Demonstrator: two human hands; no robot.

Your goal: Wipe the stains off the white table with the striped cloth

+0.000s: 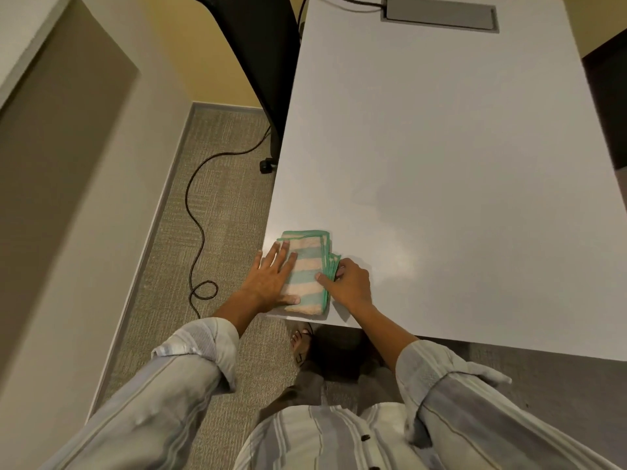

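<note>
A folded cloth (309,266) with green and peach stripes lies at the near left corner of the white table (441,164). My left hand (271,281) rests flat on the cloth's left half, fingers spread. My right hand (349,283) pinches the cloth's folded right edge between thumb and fingers. No stains stand out on the table's surface from here.
A grey cable hatch (441,13) is set into the table's far end. A black cable (196,215) snakes over the carpet left of the table, near a black chair base (268,164). A wall runs along the left. A dark chair (607,106) sits at the right edge.
</note>
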